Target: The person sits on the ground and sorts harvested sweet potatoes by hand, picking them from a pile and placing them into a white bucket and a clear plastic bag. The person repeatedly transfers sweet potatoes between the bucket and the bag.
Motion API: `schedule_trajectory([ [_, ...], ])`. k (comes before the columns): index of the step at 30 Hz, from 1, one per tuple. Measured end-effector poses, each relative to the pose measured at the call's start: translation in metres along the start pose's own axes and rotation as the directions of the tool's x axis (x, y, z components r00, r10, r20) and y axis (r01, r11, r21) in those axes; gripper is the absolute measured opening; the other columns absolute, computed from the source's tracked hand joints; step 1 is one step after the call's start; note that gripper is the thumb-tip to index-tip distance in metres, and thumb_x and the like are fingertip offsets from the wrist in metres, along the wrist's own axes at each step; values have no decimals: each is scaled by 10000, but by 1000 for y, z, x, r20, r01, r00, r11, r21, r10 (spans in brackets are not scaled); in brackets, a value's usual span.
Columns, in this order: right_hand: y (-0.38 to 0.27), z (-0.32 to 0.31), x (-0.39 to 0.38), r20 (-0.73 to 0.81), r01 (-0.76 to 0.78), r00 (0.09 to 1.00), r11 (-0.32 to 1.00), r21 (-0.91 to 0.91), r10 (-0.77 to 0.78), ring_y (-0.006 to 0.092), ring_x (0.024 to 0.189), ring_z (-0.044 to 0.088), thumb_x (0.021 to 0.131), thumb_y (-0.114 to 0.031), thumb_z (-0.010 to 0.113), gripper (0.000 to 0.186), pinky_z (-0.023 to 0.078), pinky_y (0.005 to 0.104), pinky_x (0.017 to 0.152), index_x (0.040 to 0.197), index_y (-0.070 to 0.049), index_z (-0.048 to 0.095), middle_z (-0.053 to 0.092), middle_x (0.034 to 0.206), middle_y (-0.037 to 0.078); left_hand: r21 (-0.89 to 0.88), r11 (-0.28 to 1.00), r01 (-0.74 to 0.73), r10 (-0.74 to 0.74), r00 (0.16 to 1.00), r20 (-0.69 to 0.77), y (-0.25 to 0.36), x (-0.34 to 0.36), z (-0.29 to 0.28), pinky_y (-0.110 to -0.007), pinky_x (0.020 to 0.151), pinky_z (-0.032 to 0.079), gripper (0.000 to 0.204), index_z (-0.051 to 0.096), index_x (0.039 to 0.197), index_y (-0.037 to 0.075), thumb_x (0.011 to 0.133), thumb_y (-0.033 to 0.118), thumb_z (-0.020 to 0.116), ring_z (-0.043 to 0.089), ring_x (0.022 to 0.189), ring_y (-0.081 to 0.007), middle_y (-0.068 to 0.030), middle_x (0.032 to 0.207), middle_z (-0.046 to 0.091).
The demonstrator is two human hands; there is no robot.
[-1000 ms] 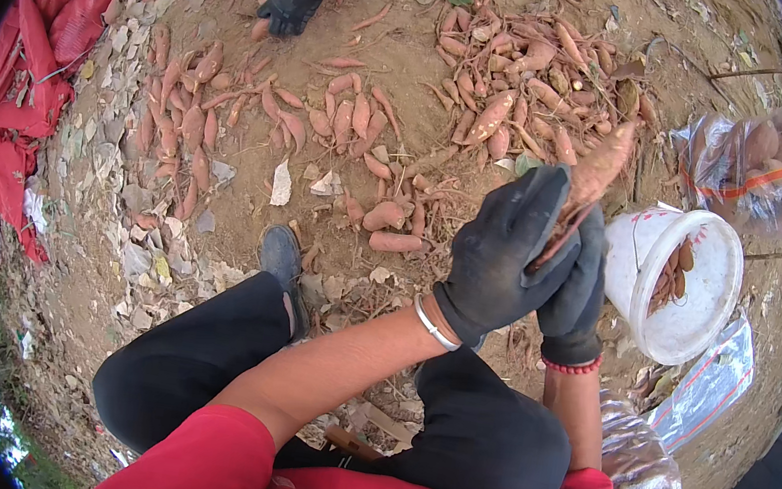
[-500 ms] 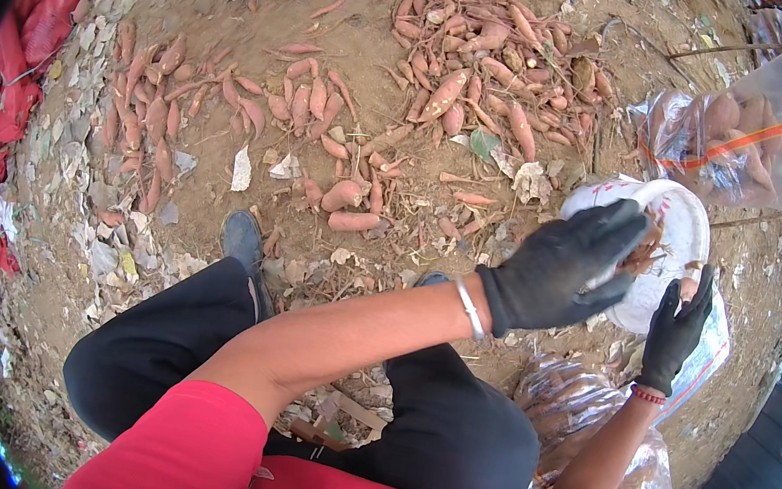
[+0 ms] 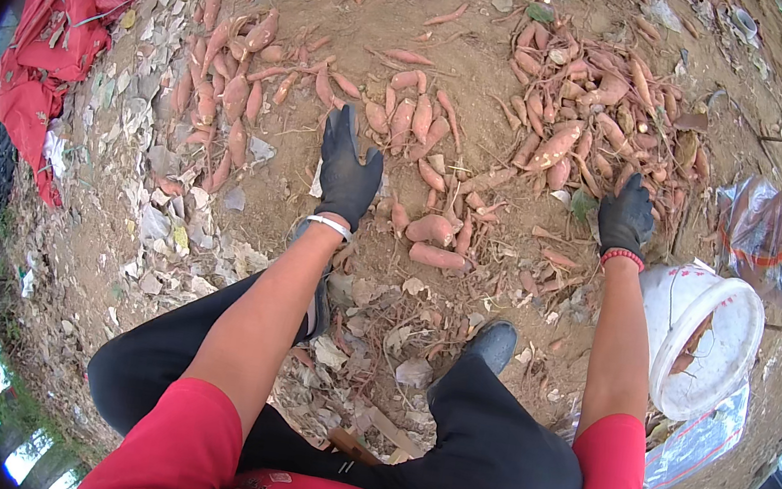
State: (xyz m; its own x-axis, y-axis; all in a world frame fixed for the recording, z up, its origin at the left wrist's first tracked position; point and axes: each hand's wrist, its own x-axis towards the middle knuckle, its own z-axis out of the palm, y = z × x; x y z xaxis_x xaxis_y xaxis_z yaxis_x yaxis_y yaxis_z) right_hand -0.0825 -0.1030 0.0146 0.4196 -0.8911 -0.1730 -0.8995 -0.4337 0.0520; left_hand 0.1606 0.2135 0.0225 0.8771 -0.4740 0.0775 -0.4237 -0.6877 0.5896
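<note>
Both gloved, empty and spread wide over the dirt: left hand (image 3: 347,172) beside the middle cluster of sweet potatoes (image 3: 422,173), right hand (image 3: 626,215) at the edge of the larger heap (image 3: 583,111), white bucket (image 3: 700,341) just beside the right forearm.

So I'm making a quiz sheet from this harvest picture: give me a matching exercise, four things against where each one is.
Things:
1. left hand
2. right hand
3. white bucket
4. red sacks

Places:
A. far left edge of the ground
B. tipped on its side by the right forearm
C. at the edge of the big sweet potato pile
D. flat over the middle scatter of sweet potatoes

Pairs: 1-D, 2-C, 3-B, 4-A
</note>
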Motion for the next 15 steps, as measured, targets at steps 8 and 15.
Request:
schedule_trajectory([
  [8, -14, -5, 9, 28, 56, 993, 663, 747, -115, 336, 1061, 631, 695, -344, 797, 647, 499, 418, 902, 1214, -22, 583, 656, 1118, 198, 397, 917, 19, -185, 904, 384, 39, 91, 19, -618, 1083, 262, 1103, 282, 1497, 100, 656, 653, 733, 226, 1413, -445, -205, 1539, 257],
  [15, -95, -18, 12, 113, 232, 922, 761, 606, -371, 335, 1102, 622, 730, -409, 774, 764, 480, 399, 960, 1356, -71, 496, 627, 1213, 209, 462, 875, -147, -77, 899, 431, 71, 51, 41, -651, 972, 356, 846, 431, 1403, 146, 707, 534, 716, 311, 1351, -406, -175, 1471, 334],
])
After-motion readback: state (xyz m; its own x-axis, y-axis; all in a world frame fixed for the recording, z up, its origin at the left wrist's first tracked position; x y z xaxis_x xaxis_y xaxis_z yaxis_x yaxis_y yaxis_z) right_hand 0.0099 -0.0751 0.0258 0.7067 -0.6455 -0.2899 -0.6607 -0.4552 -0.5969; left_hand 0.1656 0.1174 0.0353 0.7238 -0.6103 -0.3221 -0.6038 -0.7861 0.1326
